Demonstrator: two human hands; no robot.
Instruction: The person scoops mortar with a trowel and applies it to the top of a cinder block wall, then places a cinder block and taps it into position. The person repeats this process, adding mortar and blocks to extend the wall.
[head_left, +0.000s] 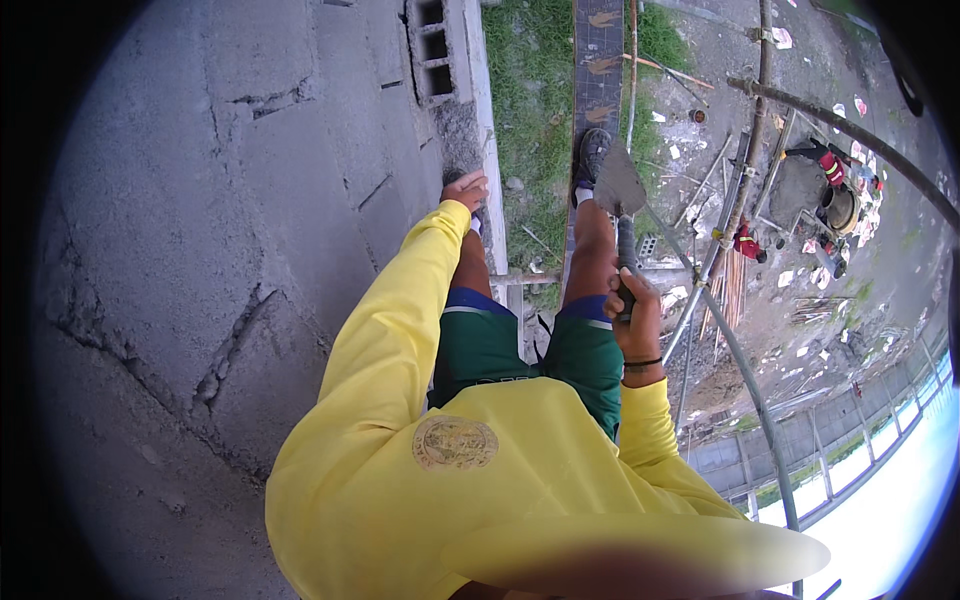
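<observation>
My right hand (637, 312) is wrapped round the dark handle of a trowel (621, 186). Its grey pointed blade is up, close to my shoe (595, 158) on the plank. On the other side, my left hand (466, 189) is over the top of the block wall, with its fingers stretched out and nothing seen in them. It is nearest to the rough mortar strip (458, 135), just short of a hollow concrete block (435, 52). Whether the fingertips touch the wall, I cannot tell. My other foot is mostly hidden behind that hand.
Grey block wall (290, 190) with cracked joints fills the left. A narrow scaffold plank (598, 75) runs ahead above grass (530, 110). Scaffold poles (740, 190) cross on the right. Far below, people in red (747, 243) are near a round drum (840, 210) and scattered litter.
</observation>
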